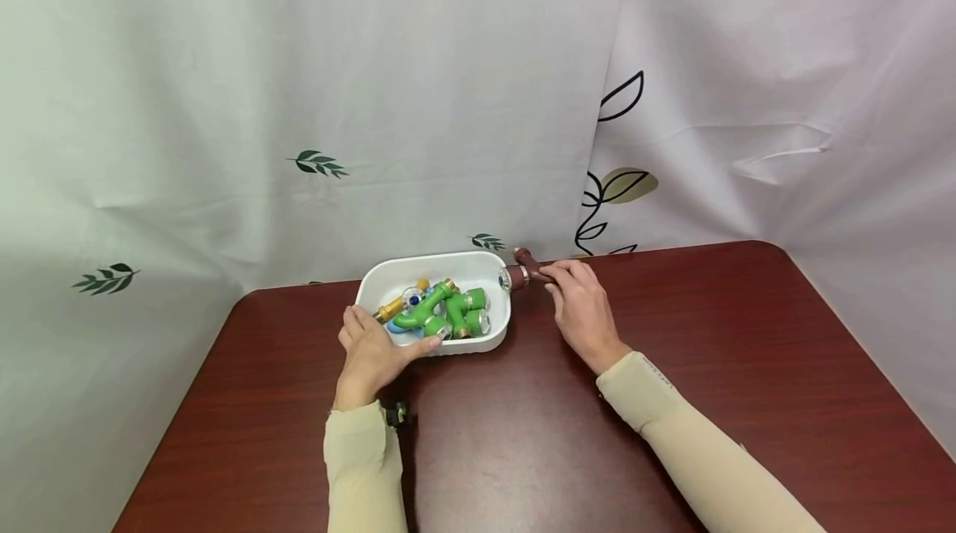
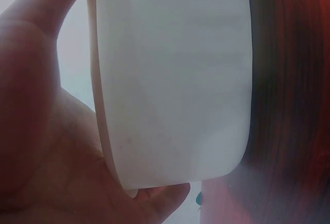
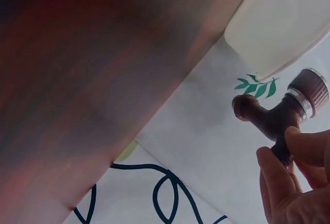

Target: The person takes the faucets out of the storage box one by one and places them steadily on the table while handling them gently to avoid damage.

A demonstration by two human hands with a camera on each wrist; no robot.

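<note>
My right hand (image 1: 585, 314) pinches one leg of a brown Y-shaped fitting (image 1: 528, 269) between thumb and fingers, beside the right end of a white plastic tub (image 1: 484, 344). In the right wrist view, the brown fitting (image 3: 281, 113) has a ribbed collar with a silver band, raised near the tub's rim. My left hand (image 1: 371, 357) grips the left end of the tub, thumb along the front rim and fingers round the left side. Green Y-shaped fittings (image 1: 426, 310) with ribbed caps lie inside, with a yellow piece (image 1: 390, 309) and some blue partly hidden beneath.
The tub stands near the back edge of a dark red-brown wooden table (image 1: 508, 442). A white curtain (image 1: 448, 101) with leaf prints hangs close behind it. More pale cloth hangs at both sides of the table.
</note>
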